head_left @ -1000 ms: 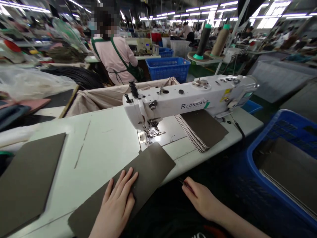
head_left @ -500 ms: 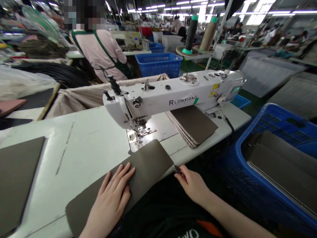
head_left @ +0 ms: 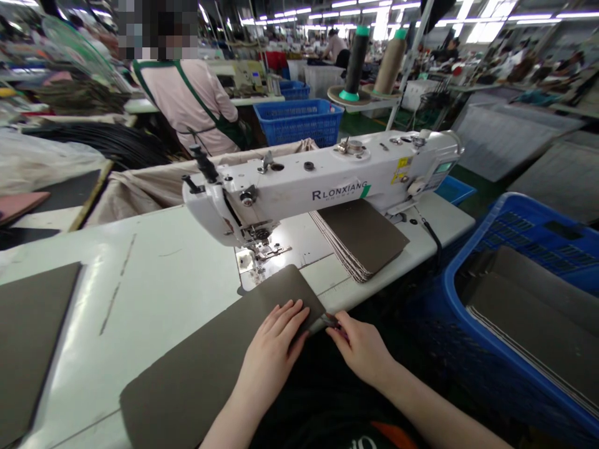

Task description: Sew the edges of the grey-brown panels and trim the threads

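Observation:
A long grey-brown panel [head_left: 201,355] with rounded corners lies on the sewing table [head_left: 154,274], in front of the needle area. My left hand [head_left: 274,343] rests flat on it near its right end, fingers stretched out. At the panel's right corner, my right hand [head_left: 360,343] is closed around what look like small thread snips [head_left: 330,320], partly hidden by the fingers. Their tip is by the panel's edge; whether it touches, I cannot tell. Behind the panel stands a white sewing machine [head_left: 290,181], its lamp lighting the needle plate.
A stack of similar panels [head_left: 365,240] sits under the machine arm. More panels [head_left: 32,349] lie at the table's left. To the right, a blue crate [head_left: 452,280] holds further panels. Two thread cones [head_left: 358,62] stand behind, and a person in a pink top [head_left: 187,100] works beyond.
My left hand has slid right along the panel toward its right end. The right hand stays at the corner with the snips, shifted very slightly. The panel lies nearly as before.

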`<state>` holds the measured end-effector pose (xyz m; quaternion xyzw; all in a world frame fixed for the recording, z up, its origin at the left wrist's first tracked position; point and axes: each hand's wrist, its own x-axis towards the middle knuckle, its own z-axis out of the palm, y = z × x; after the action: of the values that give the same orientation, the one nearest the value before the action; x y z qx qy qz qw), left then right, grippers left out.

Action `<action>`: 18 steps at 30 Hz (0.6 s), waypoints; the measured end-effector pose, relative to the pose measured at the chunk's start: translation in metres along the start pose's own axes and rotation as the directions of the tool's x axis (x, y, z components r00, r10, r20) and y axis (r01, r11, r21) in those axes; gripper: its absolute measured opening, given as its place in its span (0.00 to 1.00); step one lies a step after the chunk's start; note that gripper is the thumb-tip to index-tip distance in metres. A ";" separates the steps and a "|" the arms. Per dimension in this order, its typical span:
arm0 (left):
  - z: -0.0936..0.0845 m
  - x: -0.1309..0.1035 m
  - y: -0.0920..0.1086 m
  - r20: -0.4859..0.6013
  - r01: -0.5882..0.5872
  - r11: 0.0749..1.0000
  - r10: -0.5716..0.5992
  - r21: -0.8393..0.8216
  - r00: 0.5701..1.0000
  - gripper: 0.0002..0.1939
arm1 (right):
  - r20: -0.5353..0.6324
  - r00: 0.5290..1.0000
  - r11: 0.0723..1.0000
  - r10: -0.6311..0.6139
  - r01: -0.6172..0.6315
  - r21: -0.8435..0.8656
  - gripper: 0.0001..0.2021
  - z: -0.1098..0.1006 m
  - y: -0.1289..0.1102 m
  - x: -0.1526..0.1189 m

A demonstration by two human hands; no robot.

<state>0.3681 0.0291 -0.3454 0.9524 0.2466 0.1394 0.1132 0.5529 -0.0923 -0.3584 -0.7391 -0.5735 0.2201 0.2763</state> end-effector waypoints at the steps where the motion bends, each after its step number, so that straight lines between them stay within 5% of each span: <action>1: 0.000 0.000 -0.001 0.006 0.003 1.000 -0.003 -0.005 1.000 0.20 | -0.002 1.000 1.000 0.000 0.000 0.001 0.03 -0.001 0.000 0.000; 18: 0.000 0.000 0.003 0.013 0.058 0.998 -0.058 -0.023 0.998 0.19 | -0.018 1.000 1.000 0.023 -0.024 -0.008 0.05 -0.005 0.003 -0.001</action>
<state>0.3692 0.0269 -0.3443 0.9443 0.2717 0.1330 0.1299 0.5577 -0.0949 -0.3570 -0.7489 -0.5632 0.2145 0.2757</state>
